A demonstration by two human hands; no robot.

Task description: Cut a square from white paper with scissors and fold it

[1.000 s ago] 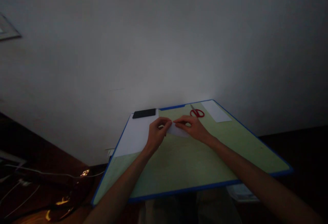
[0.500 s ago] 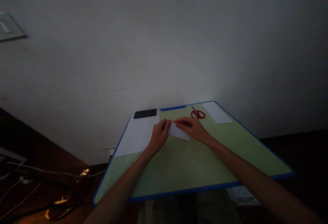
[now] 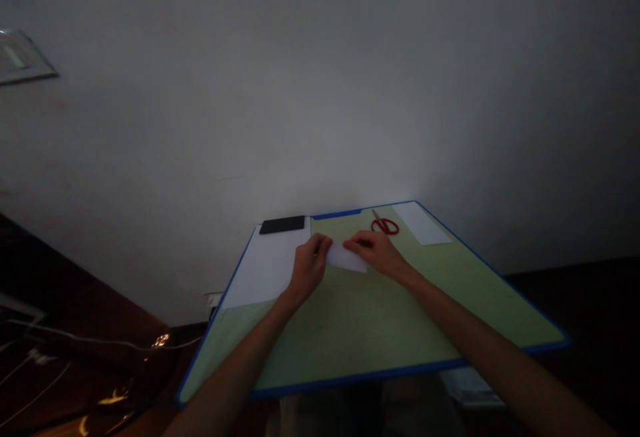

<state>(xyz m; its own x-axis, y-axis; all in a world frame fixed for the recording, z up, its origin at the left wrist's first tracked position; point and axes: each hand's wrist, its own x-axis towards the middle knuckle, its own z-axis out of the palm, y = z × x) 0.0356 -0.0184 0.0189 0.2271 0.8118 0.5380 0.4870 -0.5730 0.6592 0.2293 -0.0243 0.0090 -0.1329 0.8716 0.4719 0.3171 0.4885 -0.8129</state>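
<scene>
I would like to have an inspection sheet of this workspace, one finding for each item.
Surface: green table with blue edging.
Job's things: small white paper above or on the table's middle; which is unclear.
Clutter: red-handled scissors, black slab on a white sheet, and white strip, toward the far side.
Grips: left hand pinches the paper's left end; right hand has fingertips at its upper edge, firm hold unclear.
Cables: white cable runs low at left.
Surroundings: grey wall behind; framed panel at upper left.
</scene>
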